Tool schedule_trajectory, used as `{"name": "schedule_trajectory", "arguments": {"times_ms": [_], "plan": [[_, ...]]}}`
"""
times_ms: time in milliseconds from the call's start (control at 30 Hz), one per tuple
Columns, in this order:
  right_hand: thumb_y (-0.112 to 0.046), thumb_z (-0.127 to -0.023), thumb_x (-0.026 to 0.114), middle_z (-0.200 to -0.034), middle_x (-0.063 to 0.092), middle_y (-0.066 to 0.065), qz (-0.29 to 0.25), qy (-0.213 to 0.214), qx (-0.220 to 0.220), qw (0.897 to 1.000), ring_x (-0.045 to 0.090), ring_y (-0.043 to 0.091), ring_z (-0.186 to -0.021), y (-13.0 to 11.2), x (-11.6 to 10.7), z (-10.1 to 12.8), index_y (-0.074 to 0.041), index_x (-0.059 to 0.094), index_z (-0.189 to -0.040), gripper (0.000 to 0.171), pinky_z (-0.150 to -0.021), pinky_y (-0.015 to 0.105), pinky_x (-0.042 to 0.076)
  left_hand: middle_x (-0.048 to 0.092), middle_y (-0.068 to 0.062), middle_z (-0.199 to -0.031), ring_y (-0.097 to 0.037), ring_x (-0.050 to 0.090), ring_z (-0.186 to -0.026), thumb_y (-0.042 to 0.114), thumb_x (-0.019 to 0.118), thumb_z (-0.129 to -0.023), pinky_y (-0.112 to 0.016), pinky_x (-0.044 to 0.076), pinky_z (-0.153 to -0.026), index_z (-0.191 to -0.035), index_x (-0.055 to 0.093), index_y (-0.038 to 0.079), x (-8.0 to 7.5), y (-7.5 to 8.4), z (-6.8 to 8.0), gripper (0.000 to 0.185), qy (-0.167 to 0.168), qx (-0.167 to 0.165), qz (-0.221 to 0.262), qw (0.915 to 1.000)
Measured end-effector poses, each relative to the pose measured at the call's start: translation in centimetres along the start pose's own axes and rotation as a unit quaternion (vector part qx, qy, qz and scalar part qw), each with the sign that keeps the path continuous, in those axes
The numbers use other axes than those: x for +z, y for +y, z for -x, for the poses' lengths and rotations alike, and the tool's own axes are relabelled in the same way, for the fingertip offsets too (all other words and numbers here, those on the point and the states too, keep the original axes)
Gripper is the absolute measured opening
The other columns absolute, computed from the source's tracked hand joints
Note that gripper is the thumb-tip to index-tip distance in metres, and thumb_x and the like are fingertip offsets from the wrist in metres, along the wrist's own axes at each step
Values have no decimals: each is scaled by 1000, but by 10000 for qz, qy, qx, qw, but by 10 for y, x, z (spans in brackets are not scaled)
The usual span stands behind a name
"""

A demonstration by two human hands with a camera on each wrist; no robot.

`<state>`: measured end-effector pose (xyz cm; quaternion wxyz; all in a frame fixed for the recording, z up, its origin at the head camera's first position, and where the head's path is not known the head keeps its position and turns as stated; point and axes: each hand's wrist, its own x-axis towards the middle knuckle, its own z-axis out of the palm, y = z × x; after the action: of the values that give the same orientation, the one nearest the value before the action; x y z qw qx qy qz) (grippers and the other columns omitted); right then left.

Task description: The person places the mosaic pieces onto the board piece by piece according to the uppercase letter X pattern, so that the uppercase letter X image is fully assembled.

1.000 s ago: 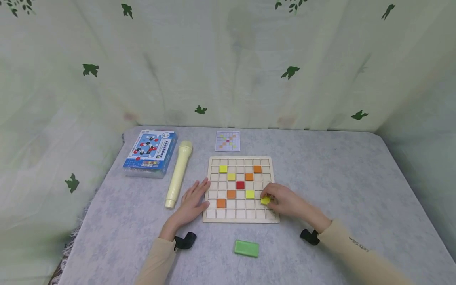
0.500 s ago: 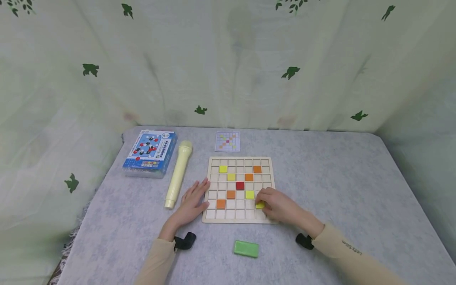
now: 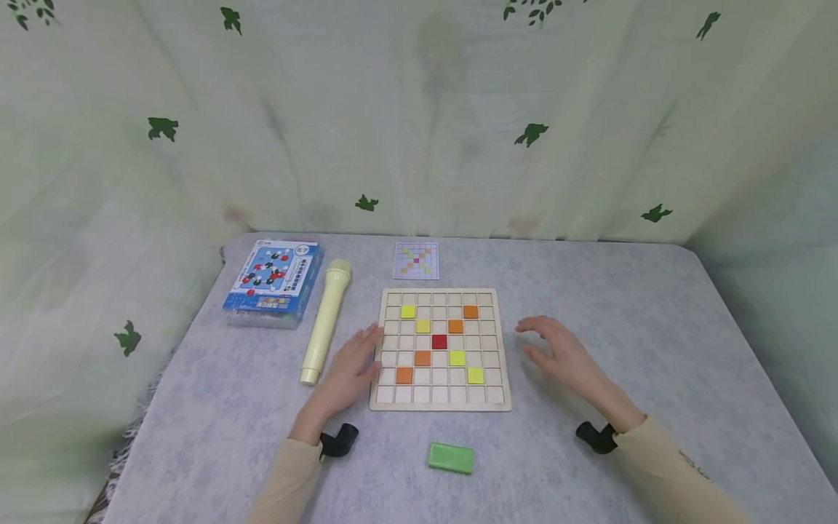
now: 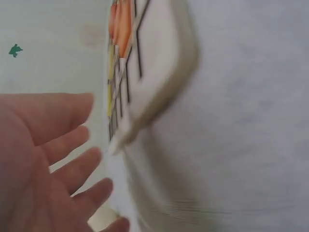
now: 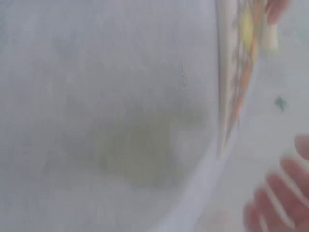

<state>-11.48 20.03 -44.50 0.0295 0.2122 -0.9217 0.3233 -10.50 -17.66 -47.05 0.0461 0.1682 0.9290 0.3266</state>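
A square wooden grid board (image 3: 493, 394) lies flat on the table, with coloured square tiles set in an X. At its centre is a red tile (image 3: 439, 341); orange tiles (image 3: 423, 358) make one diagonal and yellow tiles (image 3: 457, 358) the other. My left hand (image 3: 345, 372) is at the board's left edge, fingers extended; whether the fingertips touch it I cannot tell. To the right of the board my right hand (image 3: 568, 362) hovers over the table, fingers loosely bent and holding nothing. In the right wrist view its fingers (image 5: 282, 193) are blurred and spread apart.
Behind the board lies a card (image 3: 416, 260) printed with a coloured X on a grid. A cream microphone-shaped stick (image 3: 325, 322) and a blue box (image 3: 273, 284) lie at the left. In front is a green rectangular block (image 3: 451, 458). A curtain (image 3: 419, 116) hangs behind the table.
My right hand put the yellow tile down in the lower-right cell, let go and moved right, off the board. The left hand stayed nearly in place.
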Motion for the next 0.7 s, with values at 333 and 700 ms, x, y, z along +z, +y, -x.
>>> {"name": "schedule_trajectory", "arguments": {"times_ms": [333,700], "plan": [[-39,-91,64,-156,12,24,1286,792,702,9860,1,48,-140,18,-32,9,-5,21,-152,82,-102,71,5,11,-12,-159,-38,1,-143,46,58,-92,-65,-1,-107,-153,24,12,-24,25,-17,77,1079,-166,-1117,9877],[-53,-91,56,-158,5,20,1771,571,1102,9763,-9,46,-140,22,-31,10,-12,14,-155,87,-98,75,1,5,-15,-159,-41,-5,-142,57,55,-89,-68,-8,-103,-153,23,13,-23,28,-24,85,1058,-563,-1694,9782]]}}
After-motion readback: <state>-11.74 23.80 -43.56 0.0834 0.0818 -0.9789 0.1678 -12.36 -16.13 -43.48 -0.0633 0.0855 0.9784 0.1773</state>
